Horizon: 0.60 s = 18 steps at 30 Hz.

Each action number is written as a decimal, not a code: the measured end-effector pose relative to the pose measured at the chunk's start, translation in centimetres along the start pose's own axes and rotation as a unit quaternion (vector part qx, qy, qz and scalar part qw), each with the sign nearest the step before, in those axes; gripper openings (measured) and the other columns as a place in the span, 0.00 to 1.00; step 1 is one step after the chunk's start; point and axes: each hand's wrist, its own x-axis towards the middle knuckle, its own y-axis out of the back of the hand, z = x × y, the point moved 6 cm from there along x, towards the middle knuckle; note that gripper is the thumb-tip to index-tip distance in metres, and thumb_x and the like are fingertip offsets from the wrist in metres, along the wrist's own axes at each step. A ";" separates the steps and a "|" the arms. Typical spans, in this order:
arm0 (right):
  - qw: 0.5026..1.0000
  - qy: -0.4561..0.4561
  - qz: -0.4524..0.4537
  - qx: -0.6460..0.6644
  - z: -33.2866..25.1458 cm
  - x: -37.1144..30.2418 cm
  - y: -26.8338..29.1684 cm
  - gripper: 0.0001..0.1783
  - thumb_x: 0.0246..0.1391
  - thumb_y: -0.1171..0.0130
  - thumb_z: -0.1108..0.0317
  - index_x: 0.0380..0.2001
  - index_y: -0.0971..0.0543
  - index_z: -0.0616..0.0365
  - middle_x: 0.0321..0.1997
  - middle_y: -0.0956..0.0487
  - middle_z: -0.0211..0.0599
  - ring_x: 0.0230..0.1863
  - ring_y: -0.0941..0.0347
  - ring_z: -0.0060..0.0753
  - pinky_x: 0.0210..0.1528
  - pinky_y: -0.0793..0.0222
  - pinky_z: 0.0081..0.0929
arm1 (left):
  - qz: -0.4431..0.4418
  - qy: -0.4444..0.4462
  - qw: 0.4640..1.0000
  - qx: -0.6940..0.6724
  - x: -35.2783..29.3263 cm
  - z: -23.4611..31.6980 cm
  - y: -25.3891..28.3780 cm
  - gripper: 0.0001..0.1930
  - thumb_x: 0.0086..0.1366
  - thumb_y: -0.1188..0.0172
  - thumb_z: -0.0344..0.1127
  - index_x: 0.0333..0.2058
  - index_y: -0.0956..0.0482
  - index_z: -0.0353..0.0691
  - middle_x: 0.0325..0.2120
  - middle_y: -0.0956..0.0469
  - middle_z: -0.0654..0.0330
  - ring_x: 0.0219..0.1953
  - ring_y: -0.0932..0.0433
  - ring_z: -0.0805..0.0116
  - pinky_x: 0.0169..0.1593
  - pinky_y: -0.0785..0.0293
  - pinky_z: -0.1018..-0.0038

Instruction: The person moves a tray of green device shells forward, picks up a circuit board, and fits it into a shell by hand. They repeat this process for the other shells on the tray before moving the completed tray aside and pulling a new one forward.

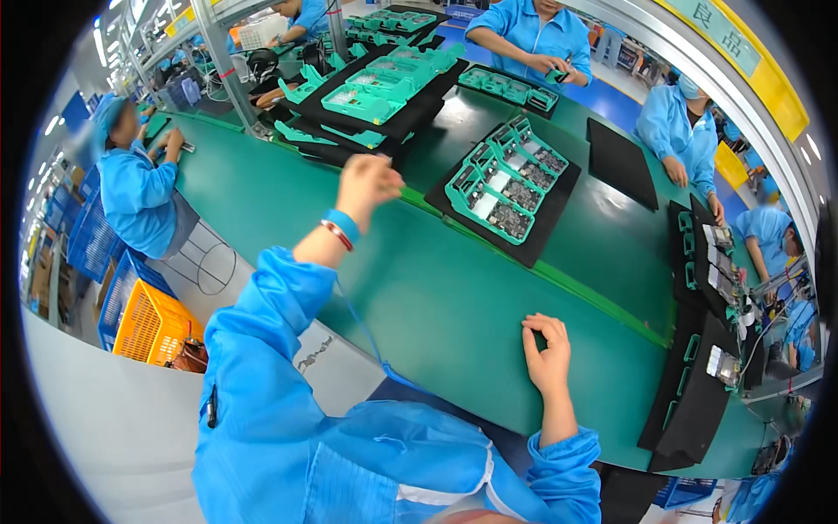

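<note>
My left hand (368, 186) is raised over the green work table (436, 288), near the front edge of a stack of black trays. Its fingers look bent and are smeared by motion, so whether they hold anything does not show. A blue wrist strap (341, 224) and a red band circle that wrist. Low over the near side of the table, my right hand (548, 354) has its thumb and fingers curved and apart, with nothing visible between them. Beyond both hands lies a black foam tray (543, 244) bearing several green plastic frames (471, 189) fitted with circuit boards.
Stacked black trays with green housings (367, 103) stand at the far left. A bare black sheet (621, 164) lies far right; more trays (698, 393) line the right end. A blue cord (362, 327) trails from my wrist over the table edge. Co-workers (532, 39) work around the table.
</note>
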 end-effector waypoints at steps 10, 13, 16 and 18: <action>0.999 0.021 -0.001 -0.024 0.4 -0.1 -0.1 0.05 0.52 0.36 0.76 0.34 0.17 0.58 0.42 0.19 0.41 0.51 0.25 0.46 0.54 0.29 0.38 | 0.046 -0.009 0.999 -0.028 9.3 6.9 5.6 0.26 0.70 0.46 0.35 0.60 0.39 0.22 0.55 0.30 0.41 0.56 0.25 0.51 0.58 0.23 0.62; 1.000 0.012 0.000 -0.026 0.6 -0.1 -0.3 0.05 0.53 0.37 0.76 0.34 0.17 0.58 0.43 0.19 0.41 0.51 0.24 0.44 0.55 0.30 0.37 | 0.016 -0.046 0.996 -0.080 9.5 8.2 3.7 0.20 0.67 0.46 0.31 0.53 0.34 0.24 0.53 0.30 0.40 0.55 0.25 0.47 0.54 0.19 0.60; 0.999 0.022 -0.001 -0.047 0.6 -0.1 -0.1 0.05 0.52 0.36 0.76 0.34 0.17 0.58 0.42 0.19 0.41 0.51 0.25 0.45 0.54 0.29 0.38 | -0.029 0.042 0.990 -0.135 9.7 7.9 1.3 0.20 0.67 0.48 0.31 0.55 0.35 0.26 0.53 0.30 0.40 0.53 0.24 0.45 0.53 0.18 0.63; 0.999 0.015 0.002 -0.040 0.7 -0.2 -0.3 0.05 0.52 0.36 0.76 0.34 0.17 0.58 0.42 0.19 0.40 0.51 0.25 0.45 0.54 0.29 0.38 | -0.110 0.095 0.980 -0.132 10.7 7.0 1.0 0.21 0.68 0.51 0.30 0.57 0.37 0.26 0.54 0.30 0.39 0.52 0.23 0.43 0.51 0.17 0.68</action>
